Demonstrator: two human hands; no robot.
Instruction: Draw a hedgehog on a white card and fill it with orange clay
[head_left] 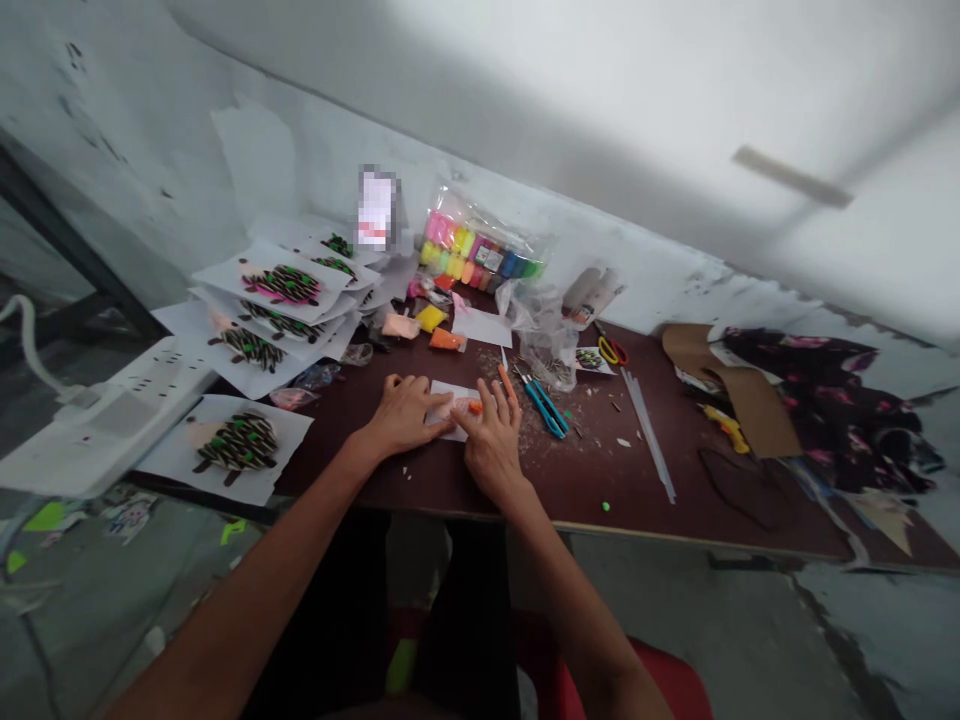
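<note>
A small white paper (442,386) lies flat on the dark table with a pale pink clay shape and a bit of orange clay (475,407) on it. My left hand (401,412) rests at the paper's left side, its fingers bent and apart, its thumb on the sheet. From the right, my right hand (493,440) reaches over the paper; one finger touches the clay and the others are spread. Just beyond these fingers is an orange-handled tool (505,378) with a pale tip. Teal-handled pliers (547,408) lie right of it. The fingertips partly cover the clay.
Papers with hedgehog crafts (281,285) are piled at the left, another hedgehog sheet (236,445) nearer. Behind stand a phone (376,210) and a bag of coloured clay (484,245). Scissors (613,350), glue sticks (649,435), a yellow glue gun (725,428) and dark floral cloth (832,400) lie right.
</note>
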